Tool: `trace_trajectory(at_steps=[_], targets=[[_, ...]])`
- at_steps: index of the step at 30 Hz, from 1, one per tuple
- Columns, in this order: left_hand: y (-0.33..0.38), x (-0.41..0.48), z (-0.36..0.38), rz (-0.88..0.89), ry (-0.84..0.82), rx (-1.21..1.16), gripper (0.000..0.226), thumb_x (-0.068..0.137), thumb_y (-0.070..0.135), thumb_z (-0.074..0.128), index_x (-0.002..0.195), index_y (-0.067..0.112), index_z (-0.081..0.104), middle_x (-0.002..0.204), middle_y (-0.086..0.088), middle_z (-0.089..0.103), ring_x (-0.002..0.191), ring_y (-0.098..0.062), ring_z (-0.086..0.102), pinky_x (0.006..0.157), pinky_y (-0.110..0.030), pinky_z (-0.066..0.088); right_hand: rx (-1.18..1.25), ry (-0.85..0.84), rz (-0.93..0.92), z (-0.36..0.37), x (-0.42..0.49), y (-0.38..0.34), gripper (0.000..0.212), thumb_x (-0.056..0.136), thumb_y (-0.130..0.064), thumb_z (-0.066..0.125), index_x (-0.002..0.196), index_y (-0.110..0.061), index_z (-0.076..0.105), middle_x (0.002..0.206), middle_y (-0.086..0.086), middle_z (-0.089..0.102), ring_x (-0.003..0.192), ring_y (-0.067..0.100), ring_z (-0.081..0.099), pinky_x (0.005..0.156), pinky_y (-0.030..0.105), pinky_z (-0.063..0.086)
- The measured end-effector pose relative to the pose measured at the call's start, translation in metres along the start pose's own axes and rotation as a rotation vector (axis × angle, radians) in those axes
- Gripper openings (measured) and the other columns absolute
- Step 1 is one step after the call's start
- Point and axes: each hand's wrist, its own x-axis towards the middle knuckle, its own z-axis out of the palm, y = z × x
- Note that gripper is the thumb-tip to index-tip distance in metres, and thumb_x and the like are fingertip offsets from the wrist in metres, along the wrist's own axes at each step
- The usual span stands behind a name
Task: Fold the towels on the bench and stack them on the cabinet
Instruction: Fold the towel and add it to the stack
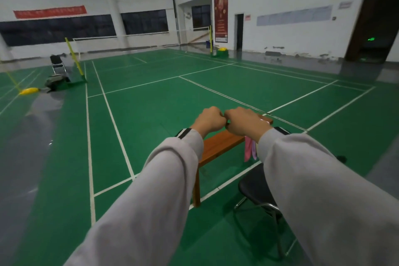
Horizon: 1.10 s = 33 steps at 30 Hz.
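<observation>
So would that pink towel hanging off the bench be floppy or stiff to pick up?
Probably floppy: the pink towel drapes limply over the bench edge in soft folds. Likely light, since it looks thin. A push might slide it off, as part of it already hangs down.

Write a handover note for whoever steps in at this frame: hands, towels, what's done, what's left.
Hands: left hand and right hand are both fisted, knuckles meeting above the bench. What they grip is hidden.
Things: a pink towel hangs below the right wrist, at the bench's edge. A black chair stands beside the bench. The cabinet is not in view.
Done: no folded or stacked towel shows.
Left: probably fold this towel, then stack it on the cabinet.
</observation>
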Motion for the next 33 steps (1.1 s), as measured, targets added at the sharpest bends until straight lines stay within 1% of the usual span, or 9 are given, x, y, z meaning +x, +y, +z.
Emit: trace_trajectory(at_steps=[3, 5, 8, 13, 16, 23, 29, 31, 33], targets=[[-0.021, 0.062, 0.002, 0.013, -0.002, -0.015, 0.021, 0.090, 0.024, 0.058, 0.086, 0.008, 0.071, 0.088, -0.013, 0.070, 0.082, -0.032, 0.065, 0.074, -0.039, 0.057, -0.028, 0.003, 0.012, 0.021, 0.064, 0.016, 0.029, 0.096, -0.030, 0.056, 0.123, -0.020, 0.062, 0.116, 0.011, 0.067, 0.107, 0.033, 0.063, 0.083, 0.039, 0.042], [-0.035, 0.107, 0.005, 0.013, -0.001, -0.020, 0.024, 0.091, 0.025, 0.059, 0.097, 0.007, 0.074, 0.096, -0.013, 0.073, 0.089, -0.031, 0.068, 0.082, -0.042, 0.059, -0.025, 0.007, 0.025, 0.036, 0.112, 0.031, 0.030, 0.097, -0.033, 0.056, 0.123, -0.019, 0.063, 0.118, 0.012, 0.067, 0.109, 0.034, 0.063, 0.090, 0.040, 0.046], [-0.056, 0.180, 0.009, 0.009, -0.003, -0.015, 0.026, 0.092, 0.024, 0.061, 0.101, 0.004, 0.074, 0.102, -0.016, 0.074, 0.094, -0.031, 0.070, 0.086, -0.044, 0.060, 0.001, -0.010, 0.045, 0.053, 0.185, 0.053, 0.029, 0.097, -0.033, 0.055, 0.121, -0.018, 0.063, 0.118, 0.012, 0.067, 0.107, 0.034, 0.063, 0.095, 0.043, 0.049], [-0.079, 0.303, 0.011, -0.010, -0.008, -0.015, 0.023, 0.088, 0.028, 0.062, 0.092, 0.009, 0.073, 0.102, -0.015, 0.075, 0.096, -0.031, 0.071, 0.088, -0.045, 0.060, 0.040, -0.013, 0.115, 0.065, 0.300, 0.099, 0.029, 0.096, -0.033, 0.056, 0.118, -0.016, 0.064, 0.116, 0.012, 0.068, 0.101, 0.034, 0.064, 0.091, 0.042, 0.053], [-0.088, 0.369, 0.018, -0.007, -0.028, -0.036, 0.023, 0.087, 0.028, 0.061, 0.093, 0.010, 0.074, 0.102, -0.016, 0.075, 0.097, -0.030, 0.071, 0.088, -0.045, 0.060, 0.036, -0.024, 0.136, 0.075, 0.355, 0.123, 0.026, 0.094, -0.031, 0.056, 0.114, -0.017, 0.064, 0.111, 0.012, 0.068, 0.095, 0.033, 0.064, 0.087, 0.042, 0.055], [-0.105, 0.527, 0.052, 0.044, -0.062, -0.070, 0.026, 0.087, 0.024, 0.061, 0.100, 0.005, 0.074, 0.101, -0.016, 0.074, 0.097, -0.032, 0.070, 0.088, -0.043, 0.059, -0.043, -0.062, 0.144, 0.119, 0.484, 0.179, 0.031, 0.095, -0.034, 0.055, 0.120, -0.018, 0.063, 0.117, 0.013, 0.068, 0.105, 0.034, 0.064, 0.093, 0.041, 0.052], [-0.112, 0.689, 0.087, 0.117, -0.115, -0.060, 0.021, 0.088, 0.023, 0.062, 0.082, 0.004, 0.068, 0.088, -0.016, 0.071, 0.091, -0.034, 0.069, 0.073, -0.034, 0.052, -0.078, -0.095, 0.194, 0.162, 0.615, 0.243, 0.032, 0.096, -0.031, 0.055, 0.125, -0.020, 0.063, 0.118, 0.012, 0.068, 0.108, 0.033, 0.064, 0.093, 0.041, 0.048], [-0.109, 0.744, 0.093, 0.144, -0.142, -0.052, 0.021, 0.089, 0.024, 0.062, 0.075, 0.008, 0.061, 0.092, -0.022, 0.070, 0.095, -0.038, 0.068, 0.071, -0.033, 0.048, -0.085, -0.114, 0.227, 0.168, 0.661, 0.266, 0.033, 0.096, -0.033, 0.055, 0.126, -0.021, 0.063, 0.118, 0.011, 0.068, 0.109, 0.032, 0.063, 0.094, 0.041, 0.048], [-0.105, 0.794, 0.095, 0.155, -0.170, -0.046, 0.022, 0.090, 0.024, 0.061, 0.074, 0.009, 0.060, 0.097, -0.024, 0.071, 0.096, -0.039, 0.068, 0.074, -0.035, 0.049, -0.086, -0.114, 0.256, 0.170, 0.704, 0.290, 0.033, 0.096, -0.033, 0.055, 0.126, -0.021, 0.063, 0.118, 0.010, 0.068, 0.109, 0.032, 0.063, 0.094, 0.041, 0.048]])
